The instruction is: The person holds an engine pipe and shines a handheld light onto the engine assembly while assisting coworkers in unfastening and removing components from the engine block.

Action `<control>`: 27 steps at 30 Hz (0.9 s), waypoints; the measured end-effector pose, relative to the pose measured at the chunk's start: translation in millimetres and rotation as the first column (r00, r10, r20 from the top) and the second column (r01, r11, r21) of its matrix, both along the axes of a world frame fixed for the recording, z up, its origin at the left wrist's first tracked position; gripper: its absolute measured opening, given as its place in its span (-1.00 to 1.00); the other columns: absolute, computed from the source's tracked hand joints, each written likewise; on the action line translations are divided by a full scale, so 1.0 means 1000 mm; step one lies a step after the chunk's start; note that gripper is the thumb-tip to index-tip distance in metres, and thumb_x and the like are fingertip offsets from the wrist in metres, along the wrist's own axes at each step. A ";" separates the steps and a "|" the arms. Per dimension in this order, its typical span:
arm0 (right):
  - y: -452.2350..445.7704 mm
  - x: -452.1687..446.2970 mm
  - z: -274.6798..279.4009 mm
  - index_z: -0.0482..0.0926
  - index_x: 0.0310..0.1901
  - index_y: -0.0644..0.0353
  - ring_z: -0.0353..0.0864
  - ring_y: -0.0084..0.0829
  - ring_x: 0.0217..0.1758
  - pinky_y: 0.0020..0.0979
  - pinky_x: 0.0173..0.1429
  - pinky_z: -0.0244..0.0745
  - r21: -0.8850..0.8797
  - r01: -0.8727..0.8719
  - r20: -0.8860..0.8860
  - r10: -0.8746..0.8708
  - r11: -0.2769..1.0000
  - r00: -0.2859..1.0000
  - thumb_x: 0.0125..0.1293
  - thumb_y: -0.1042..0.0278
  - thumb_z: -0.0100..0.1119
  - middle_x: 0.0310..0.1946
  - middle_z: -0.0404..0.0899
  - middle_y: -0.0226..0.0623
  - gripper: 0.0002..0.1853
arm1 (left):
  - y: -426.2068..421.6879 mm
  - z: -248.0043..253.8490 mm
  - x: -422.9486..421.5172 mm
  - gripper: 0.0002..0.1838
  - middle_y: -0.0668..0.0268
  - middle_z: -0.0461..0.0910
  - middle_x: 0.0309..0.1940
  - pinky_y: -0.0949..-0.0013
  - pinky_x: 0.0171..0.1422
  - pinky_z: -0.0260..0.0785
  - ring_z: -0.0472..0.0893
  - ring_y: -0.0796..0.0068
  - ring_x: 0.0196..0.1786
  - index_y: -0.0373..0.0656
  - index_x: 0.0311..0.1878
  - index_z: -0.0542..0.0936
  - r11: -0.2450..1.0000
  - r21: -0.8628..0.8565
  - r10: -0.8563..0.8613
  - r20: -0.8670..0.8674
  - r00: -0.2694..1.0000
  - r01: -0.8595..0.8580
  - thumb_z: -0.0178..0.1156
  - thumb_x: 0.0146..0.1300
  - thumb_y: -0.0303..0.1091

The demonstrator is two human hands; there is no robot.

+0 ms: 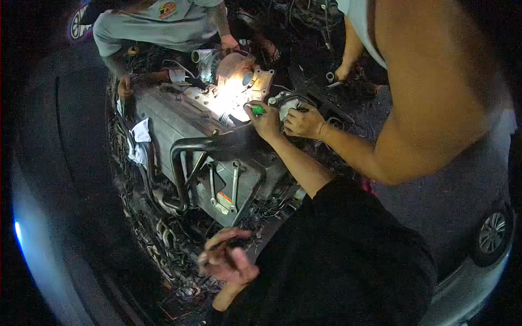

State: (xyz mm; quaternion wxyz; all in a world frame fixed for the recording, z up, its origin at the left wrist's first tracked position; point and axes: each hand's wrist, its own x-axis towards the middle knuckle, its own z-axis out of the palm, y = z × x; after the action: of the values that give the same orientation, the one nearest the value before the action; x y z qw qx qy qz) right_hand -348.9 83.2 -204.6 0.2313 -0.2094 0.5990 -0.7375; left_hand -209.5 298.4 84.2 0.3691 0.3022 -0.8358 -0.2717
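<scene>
My right hand is closed around a small green flashlight, and a bright beam falls on the engine parts in front of it. The lit area takes in a rusty rounded housing and a metal flange. Lower down, my left hand hovers over the front of the engine bay, slightly blurred, its fingers loosely curved and apart with nothing seen in them. Between the hands, two wrenches lie on a grey cover beside a black bent pipe.
A co-worker's hand works at a pale part right beside my right hand. That person's other hand is near a wrench. Another person in grey leans in opposite. White rags hang at the left; a car wheel shows at right.
</scene>
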 end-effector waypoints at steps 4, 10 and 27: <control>0.001 0.005 0.000 0.75 -0.15 0.17 0.76 -0.09 -0.31 -0.22 -0.19 0.60 0.027 -0.060 0.053 0.058 0.998 0.997 0.27 0.13 0.46 -0.36 0.74 -0.01 -0.72 | -0.008 -0.024 -0.019 -0.17 -0.02 0.65 -0.03 0.15 -0.01 0.57 0.71 0.11 -0.14 0.04 0.51 0.07 0.976 0.013 -0.217 0.216 0.952 0.219 0.29 0.25 -0.51; 0.014 -0.003 0.013 0.73 -0.06 0.26 0.77 -0.30 -0.23 -0.28 -0.06 0.61 0.049 -0.150 -0.014 0.151 0.987 0.988 0.31 0.19 0.46 -0.26 0.77 0.01 -0.68 | -0.010 -0.070 -0.008 -0.41 0.03 0.66 0.07 0.10 0.04 0.56 0.70 0.05 -0.05 -0.17 0.26 0.46 0.980 -0.013 -0.186 0.291 0.939 0.198 0.42 0.14 -0.41; -0.011 -0.006 0.012 0.69 0.07 0.22 0.62 -0.36 0.04 -0.27 0.18 0.49 0.073 -0.350 -0.419 0.347 0.934 0.839 0.44 0.20 0.27 0.02 0.68 -0.23 -0.69 | 0.007 -0.133 0.159 -0.68 0.11 0.62 0.06 0.11 0.13 0.52 0.64 0.00 0.08 -0.15 0.09 0.64 0.733 -0.027 0.669 0.211 0.712 -0.680 0.33 0.25 -0.47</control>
State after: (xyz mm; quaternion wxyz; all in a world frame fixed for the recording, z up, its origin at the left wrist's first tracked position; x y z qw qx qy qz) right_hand -355.3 72.5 -192.5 0.2246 -0.4711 0.5842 -0.6215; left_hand -50.4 305.7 -48.8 0.3460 0.6222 -0.6940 -0.1072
